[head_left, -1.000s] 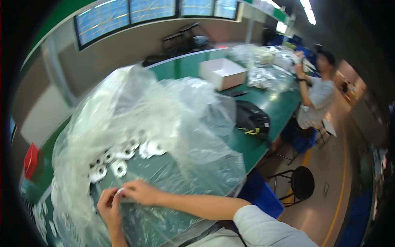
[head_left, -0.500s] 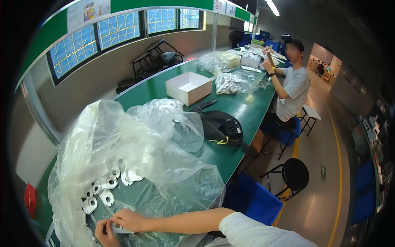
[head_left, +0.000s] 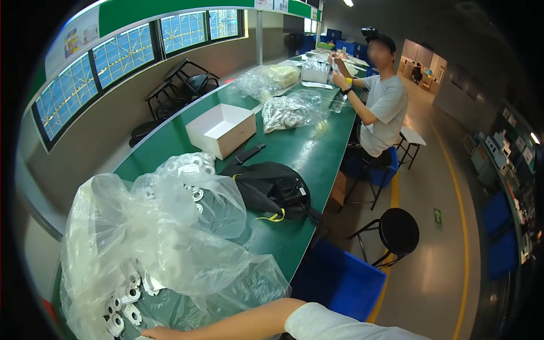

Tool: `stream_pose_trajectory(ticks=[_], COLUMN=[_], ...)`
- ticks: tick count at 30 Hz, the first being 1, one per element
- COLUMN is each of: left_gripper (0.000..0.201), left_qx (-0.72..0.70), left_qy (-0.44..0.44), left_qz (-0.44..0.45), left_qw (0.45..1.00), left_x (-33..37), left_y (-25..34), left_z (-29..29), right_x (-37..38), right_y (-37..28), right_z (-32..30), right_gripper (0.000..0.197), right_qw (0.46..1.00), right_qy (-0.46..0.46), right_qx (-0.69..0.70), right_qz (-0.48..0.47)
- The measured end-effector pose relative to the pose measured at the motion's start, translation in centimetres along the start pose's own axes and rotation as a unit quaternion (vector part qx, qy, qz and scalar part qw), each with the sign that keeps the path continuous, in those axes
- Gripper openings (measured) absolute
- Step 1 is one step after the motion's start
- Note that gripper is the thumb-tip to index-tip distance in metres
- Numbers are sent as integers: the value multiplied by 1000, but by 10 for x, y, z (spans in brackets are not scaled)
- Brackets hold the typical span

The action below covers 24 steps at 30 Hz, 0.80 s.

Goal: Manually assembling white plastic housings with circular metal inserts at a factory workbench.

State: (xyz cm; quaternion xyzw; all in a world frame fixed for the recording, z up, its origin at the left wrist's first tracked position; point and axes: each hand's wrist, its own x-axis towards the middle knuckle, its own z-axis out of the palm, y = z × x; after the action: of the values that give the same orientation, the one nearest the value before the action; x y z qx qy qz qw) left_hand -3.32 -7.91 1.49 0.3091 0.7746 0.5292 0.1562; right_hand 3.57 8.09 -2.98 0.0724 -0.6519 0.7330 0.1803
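Note:
My right hand (head_left: pixel 161 333) shows only in part at the lower edge, its forearm coming in from the right; its fingers are mostly cut off. A sliver of something pale lies by its fingertips, too little to name. My left hand is out of the picture. Just beyond the right hand, several white flat parts with round holes (head_left: pixel 131 293) lie in a loose pile. Over and around them spreads a large clear plastic bag (head_left: pixel 164 249), crumpled and open toward me. Behind it, a second clear bag (head_left: pixel 221 198) holds more pale ring-shaped parts.
On the green table (head_left: pixel 266 232) lies a black bag with straps (head_left: pixel 277 190), before an open white box (head_left: pixel 238 139). Farther on, filled plastic bags (head_left: pixel 289 110) lie near a seated person (head_left: pixel 385 102). A blue bin (head_left: pixel 340 277) and black stool (head_left: pixel 398 231) stand to the right.
The view has swung right and up, so the scene sits lower and farther left. My left hand has left the picture; half a second ago both hands met around a white part.

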Motion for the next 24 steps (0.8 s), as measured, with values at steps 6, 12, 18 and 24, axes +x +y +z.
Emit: stream_pose_trajectory(ticks=[6, 12, 18, 24], left_gripper=[31, 27, 22, 7], left_qx=[-7, -28, -157, -121], left_qy=[1, 9, 74, 84], left_qz=[-26, -7, -32, 16], left_qw=[1000, 1000, 984, 989], left_x=[-2, -2, 2, 10], left_y=[-3, -20, -14, -11], left_z=[-9, -13, 4, 10], right_x=[-1, -7, -10, -7], right_y=[-22, -12, -12, -23], right_z=[-2, -1, -11, -14], right_gripper=[35, 41, 29, 51], right_qw=[995, 995, 996, 991], right_qy=[-24, -23, -37, -37], right_qx=[-72, -88, -76, 22], right_qz=[68, 45, -25, 125])
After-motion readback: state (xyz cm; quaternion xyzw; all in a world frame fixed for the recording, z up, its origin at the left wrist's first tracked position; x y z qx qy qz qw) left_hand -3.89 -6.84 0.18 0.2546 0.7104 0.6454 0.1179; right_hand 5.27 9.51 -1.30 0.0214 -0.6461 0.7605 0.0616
